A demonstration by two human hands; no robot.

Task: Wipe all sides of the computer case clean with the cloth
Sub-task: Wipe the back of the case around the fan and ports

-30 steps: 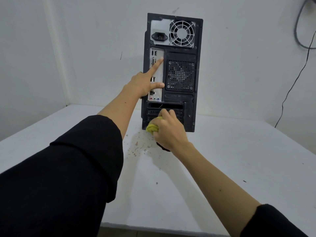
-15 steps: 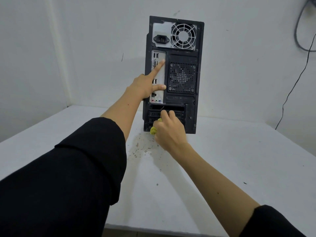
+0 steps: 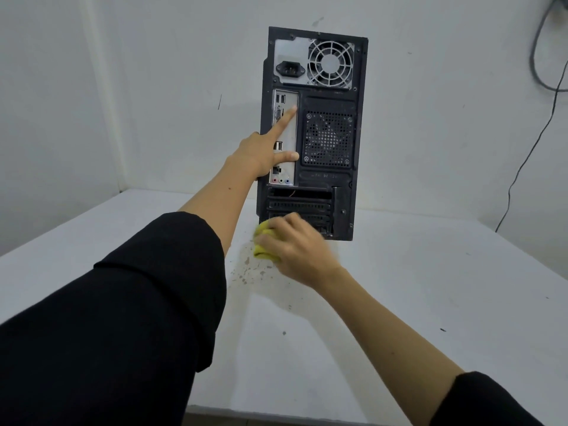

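We see the black computer case (image 3: 313, 133) standing upright on the white table (image 3: 430, 287), near the back wall, with its rear panel turned toward us. Our left hand (image 3: 261, 155) reaches out to that panel with the forefinger and thumb stretched straight and spread apart, both tips lying on the silver port plate (image 3: 284, 139); the other fingers are hidden behind the case's left edge, so we cannot tell how they lie. Our right hand (image 3: 295, 244) is curled around the bunched yellow cloth (image 3: 262, 241) and holds it at the bottom left corner of the rear panel, just below the expansion slots (image 3: 301, 207); the hand is blurred, and only a fold of cloth shows past the knuckles. Brown specks (image 3: 246, 269) lie scattered on the table just in front of the case.
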